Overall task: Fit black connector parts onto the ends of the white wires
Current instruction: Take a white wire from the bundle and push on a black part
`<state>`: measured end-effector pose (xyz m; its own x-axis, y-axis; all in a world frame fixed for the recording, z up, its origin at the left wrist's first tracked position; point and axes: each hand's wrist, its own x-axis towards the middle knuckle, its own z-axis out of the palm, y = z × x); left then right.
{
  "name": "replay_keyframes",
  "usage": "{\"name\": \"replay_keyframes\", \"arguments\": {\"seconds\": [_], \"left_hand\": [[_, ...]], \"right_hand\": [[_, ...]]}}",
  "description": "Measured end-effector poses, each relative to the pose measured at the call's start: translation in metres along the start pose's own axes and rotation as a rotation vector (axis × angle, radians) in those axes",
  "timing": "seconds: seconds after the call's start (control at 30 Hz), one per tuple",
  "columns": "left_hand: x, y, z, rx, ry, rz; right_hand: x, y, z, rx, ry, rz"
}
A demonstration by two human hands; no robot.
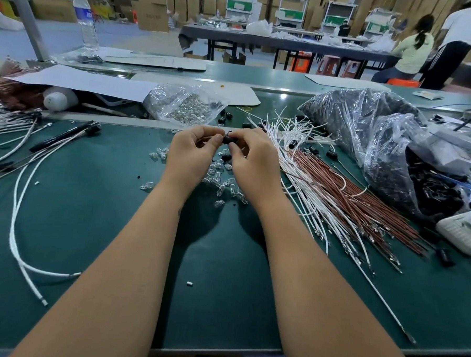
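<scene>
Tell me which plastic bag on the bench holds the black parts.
The big crumpled bag right of the hands, its contents dark; the smaller bag behind them holds clear glass pieces.

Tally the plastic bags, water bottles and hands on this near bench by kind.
Plastic bags: 2, a clear bag of small parts and a big bag of black parts
Water bottles: 1
Hands: 2, left hand, right hand
Total: 5
</scene>
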<state>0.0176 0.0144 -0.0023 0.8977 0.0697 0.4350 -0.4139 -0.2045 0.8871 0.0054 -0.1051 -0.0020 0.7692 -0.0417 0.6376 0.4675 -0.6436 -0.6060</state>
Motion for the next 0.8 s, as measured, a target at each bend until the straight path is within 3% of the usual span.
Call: {"name": "replay_keyframes", "arguments": {"seconds": [0.13, 0.27, 0.33, 0.47, 0.63, 0.8], "left_hand": [[0.001, -0.004, -0.002, 0.263, -0.037, 0.14], [0.004, -0.009, -0.001, 0.792, 0.121, 0.279], [0.004, -0.009, -0.002, 0.928, 0.177, 0.257], [0.003, -0.011, -0.014, 1.091, 0.304, 0.054], [0.002, -0.011, -0.024, 1.118, 0.361, -0.033], [0.003, -0.006, -0.011, 0.85, 0.188, 0.249]], "right_hand": [[0.001, 0.002, -0.002, -0.045, -0.011, -0.007], [0.0, 0.002, -0.001, -0.165, -0.054, -0.032], [0.0, 0.003, -0.002, -0.209, -0.03, -0.026], [0.002, 0.009, -0.005, -0.295, 0.003, 0.037], [0.0, 0.006, 0.0, -0.338, -0.043, 0.013], [-0.001, 0.004, -0.004, -0.165, -0.043, 0.068]]}}
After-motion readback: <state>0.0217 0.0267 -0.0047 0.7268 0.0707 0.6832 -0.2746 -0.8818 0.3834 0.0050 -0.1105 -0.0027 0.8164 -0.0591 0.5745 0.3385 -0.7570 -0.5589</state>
